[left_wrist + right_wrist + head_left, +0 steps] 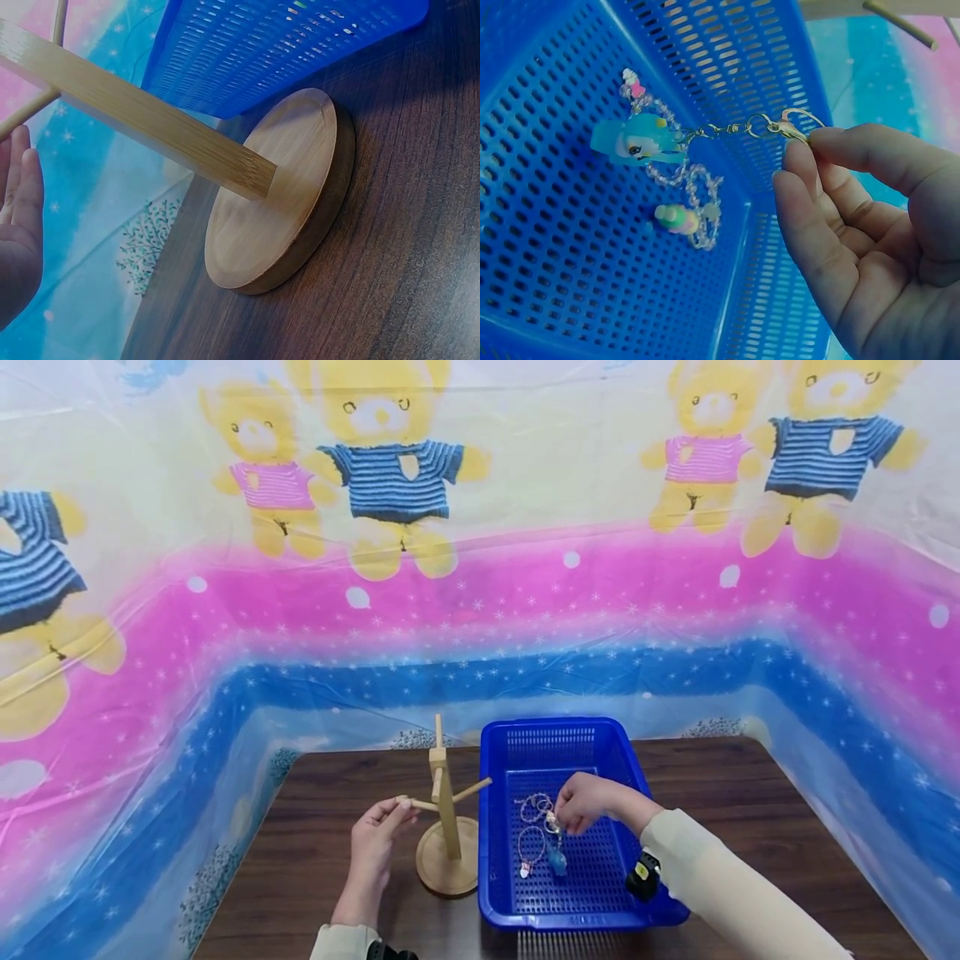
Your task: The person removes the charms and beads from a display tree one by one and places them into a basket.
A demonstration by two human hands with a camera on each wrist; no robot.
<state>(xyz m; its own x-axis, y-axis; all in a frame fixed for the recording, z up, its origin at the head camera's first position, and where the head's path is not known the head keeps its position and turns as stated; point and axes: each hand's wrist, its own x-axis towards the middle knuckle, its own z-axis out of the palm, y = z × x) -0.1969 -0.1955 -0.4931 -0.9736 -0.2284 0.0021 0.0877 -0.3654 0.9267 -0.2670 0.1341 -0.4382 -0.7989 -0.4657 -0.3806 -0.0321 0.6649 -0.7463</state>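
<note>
My right hand (588, 802) pinches the gold clasp (791, 129) of a keychain between thumb and fingertips, over the basket. From its short chain hangs a light-blue translucent figure (636, 141) with an eye and a yellow spot. Below it in the basket lie two beaded bracelets: one bracelet (532, 839) has a small pink-and-white charm, the other bracelet (705, 193) a pastel-coloured one. At the left, my left hand (378, 835) holds the end of a peg on a wooden stand (447, 818). Only part of that hand shows in the left wrist view.
The blue plastic basket (489, 860) with perforated walls stands right beside the stand's round base (274, 232). Both are on a dark wood-grain table (322, 802). A printed curtain (525, 585) with bears encloses the table's back and sides.
</note>
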